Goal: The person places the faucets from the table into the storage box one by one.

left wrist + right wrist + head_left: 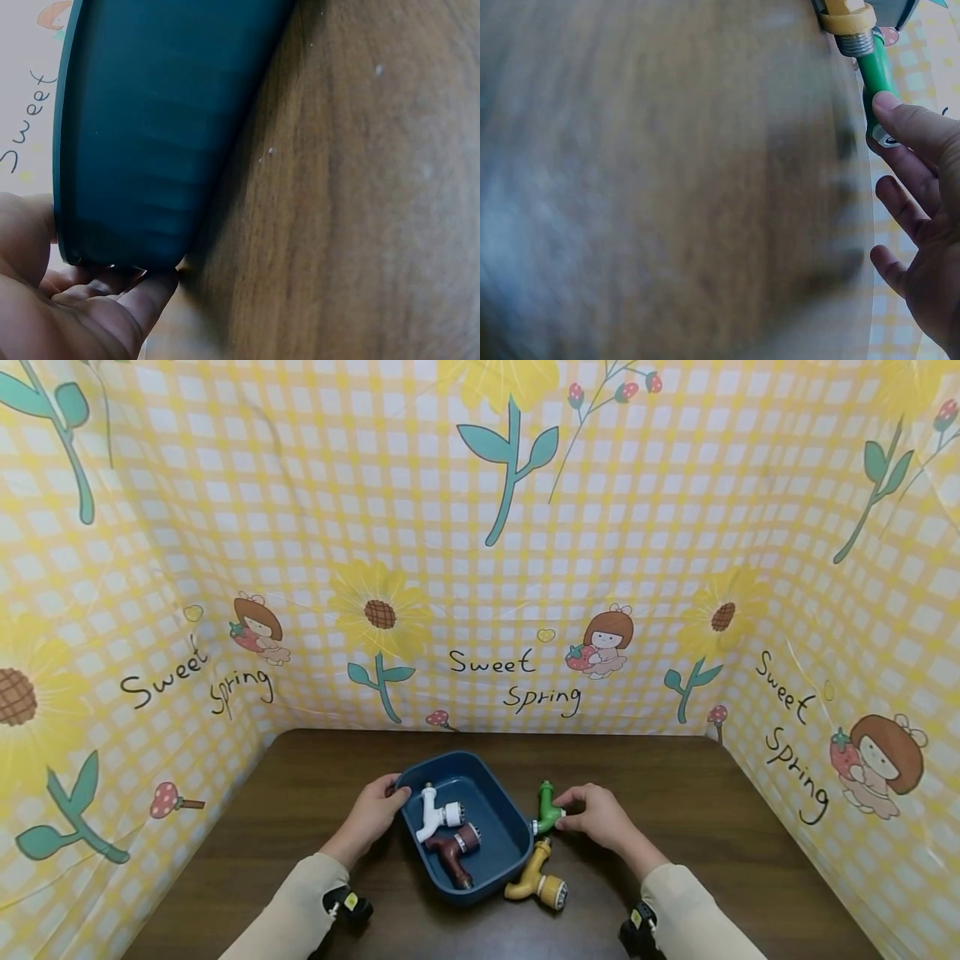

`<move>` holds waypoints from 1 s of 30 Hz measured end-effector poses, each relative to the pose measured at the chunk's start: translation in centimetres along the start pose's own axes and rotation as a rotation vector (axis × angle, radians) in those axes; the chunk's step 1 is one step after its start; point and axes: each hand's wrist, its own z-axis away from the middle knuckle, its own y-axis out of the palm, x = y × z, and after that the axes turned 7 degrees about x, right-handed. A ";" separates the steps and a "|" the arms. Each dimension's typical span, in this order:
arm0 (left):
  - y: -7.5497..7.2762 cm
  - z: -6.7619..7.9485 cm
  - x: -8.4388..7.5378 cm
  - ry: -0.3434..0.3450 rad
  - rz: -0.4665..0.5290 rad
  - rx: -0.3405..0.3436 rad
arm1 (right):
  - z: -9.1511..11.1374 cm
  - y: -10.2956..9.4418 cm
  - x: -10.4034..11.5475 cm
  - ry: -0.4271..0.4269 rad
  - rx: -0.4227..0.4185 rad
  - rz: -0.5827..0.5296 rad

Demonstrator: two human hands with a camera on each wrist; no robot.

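Observation:
My left hand (377, 811) grips the far left corner of a dark blue plastic basin (491, 793), thumb over the rim and fingers against the outer wall, as the left wrist view also shows. Inside the basin lie a white tap (432, 816) and a dark red tap (452, 853). Just right of the basin, my right hand (600, 817) pinches a green tap (547, 811) between thumb and forefinger; its other fingers are spread apart in the right wrist view. A yellow tap (534, 878) lies on the table close to the basin's right side, nearer me than the green one.
The brown wooden table (315, 768) carries everything. A yellow checked cloth (420, 510) with flowers and lettering hangs behind it and along both sides. Each wrist wears a dark strapped camera, at the left sleeve (300, 893) and the right sleeve (690, 902).

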 end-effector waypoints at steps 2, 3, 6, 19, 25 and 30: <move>0.0 0.0 0.0 0.000 -0.001 0.001 | 0.0 -0.1 0.0 0.007 -0.008 -0.001; 0.0 0.0 0.0 0.000 0.000 0.003 | 0.0 -0.2 0.0 0.010 -0.011 -0.003; 0.0 -0.1 0.1 -0.003 0.003 0.001 | 0.1 -0.5 0.0 0.006 -0.025 -0.001; 0.0 -0.2 0.1 -0.005 0.011 0.001 | 0.3 -1.7 0.5 0.006 -0.043 -0.016; -0.1 -0.1 0.0 -0.007 0.007 0.001 | 0.5 -2.3 0.3 -0.022 -0.051 -0.007; -0.1 -0.1 0.0 -0.011 0.006 -0.001 | 0.7 -2.7 0.4 -0.013 -0.059 -0.021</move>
